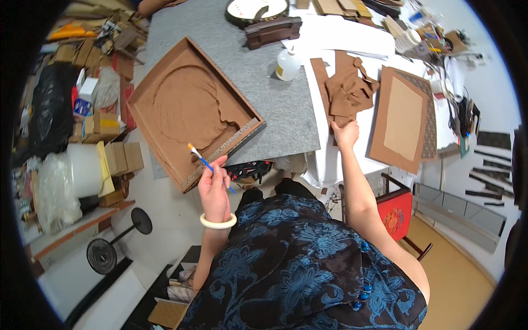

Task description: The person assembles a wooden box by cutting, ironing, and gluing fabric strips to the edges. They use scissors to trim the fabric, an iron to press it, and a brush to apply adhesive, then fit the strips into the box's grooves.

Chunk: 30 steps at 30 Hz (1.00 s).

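Observation:
My left hand (213, 190) is closed around a thin blue paintbrush (202, 160), its pale bristles pointing up and away. The brush tip hovers over the near corner of a large brown square box or tray (163, 144). Inside that tray lies brown sheet material with a round raised outline and a ragged edge at its right. My right hand (345, 135) pinches the near end of a brown strip in a heap of brown scraps (349, 88), which look like cloth or thin leather. White paper (316, 110) lies beneath the heap.
A clear pump bottle (288, 64) stands on the grey felt table cover (275, 110). Behind it are a dark carved wooden stand (273, 32) and a round dark-rimmed piece (257, 10). To the right lies a brown framed panel (401, 118). A red-backed chair (394, 214) stands below.

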Motion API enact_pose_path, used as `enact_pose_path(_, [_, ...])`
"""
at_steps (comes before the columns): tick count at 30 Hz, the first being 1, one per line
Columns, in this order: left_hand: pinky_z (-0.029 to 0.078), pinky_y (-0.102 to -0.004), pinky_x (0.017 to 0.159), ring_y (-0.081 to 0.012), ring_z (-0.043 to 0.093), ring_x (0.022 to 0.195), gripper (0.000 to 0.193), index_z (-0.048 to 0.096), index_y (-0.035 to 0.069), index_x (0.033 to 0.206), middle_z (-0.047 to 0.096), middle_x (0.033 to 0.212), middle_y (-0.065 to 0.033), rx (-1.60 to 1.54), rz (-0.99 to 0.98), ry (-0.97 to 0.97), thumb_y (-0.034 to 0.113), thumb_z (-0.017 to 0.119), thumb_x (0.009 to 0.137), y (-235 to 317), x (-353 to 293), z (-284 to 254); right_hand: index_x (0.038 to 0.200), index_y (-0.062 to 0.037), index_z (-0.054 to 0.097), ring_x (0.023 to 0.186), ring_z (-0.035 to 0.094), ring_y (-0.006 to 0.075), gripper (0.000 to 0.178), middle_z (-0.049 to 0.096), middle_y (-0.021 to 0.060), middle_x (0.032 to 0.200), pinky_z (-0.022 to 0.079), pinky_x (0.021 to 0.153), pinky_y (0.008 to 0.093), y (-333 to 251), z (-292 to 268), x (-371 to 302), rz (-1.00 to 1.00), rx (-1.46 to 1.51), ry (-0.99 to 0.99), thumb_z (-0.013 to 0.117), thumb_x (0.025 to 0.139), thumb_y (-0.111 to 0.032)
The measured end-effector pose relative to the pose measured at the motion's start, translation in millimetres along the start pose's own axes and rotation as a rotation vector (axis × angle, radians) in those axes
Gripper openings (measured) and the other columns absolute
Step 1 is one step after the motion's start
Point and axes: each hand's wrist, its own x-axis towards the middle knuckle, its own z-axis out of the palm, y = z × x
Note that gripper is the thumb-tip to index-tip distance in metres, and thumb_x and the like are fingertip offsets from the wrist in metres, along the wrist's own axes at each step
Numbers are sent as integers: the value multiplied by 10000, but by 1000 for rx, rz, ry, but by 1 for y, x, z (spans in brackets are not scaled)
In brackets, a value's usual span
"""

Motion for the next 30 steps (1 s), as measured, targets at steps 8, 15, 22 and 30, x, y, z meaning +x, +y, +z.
enact_pose_path(8, [211,-184,474,8,309,552,218,578,29,1217,430,706,82,-2,83,253,146,566,1033,10,-19,14,1113,23,630,667,557,91,334,589,2,797,457,529,225,15,-117,31,383,1317,-1008,647,981,-283])
enact_pose_path(15, [233,-181,437,16,338,514,91,666,44,1038,536,713,81,-129,33,216,120,642,994,1,-15,-18,1393,131,389,530,417,88,690,437,44,769,400,424,192,-15,-185,-72,727,2255,-1396,579,994,-399])
enact_pose_path(22, [304,-164,544,18,380,584,76,661,18,892,530,676,98,-61,60,216,39,726,926,8,-1,-77,1371,-29,454,582,405,51,509,462,-14,816,353,483,192,-80,-206,-157,-8,1664,-995,639,994,-318])
enact_pose_path(30, [245,-185,494,14,321,537,269,563,71,729,452,612,102,-109,48,207,104,723,942,32,21,-153,1256,-25,533,1016,580,75,312,628,30,1115,464,891,234,-180,-220,-165,-484,826,-529,653,977,-99])
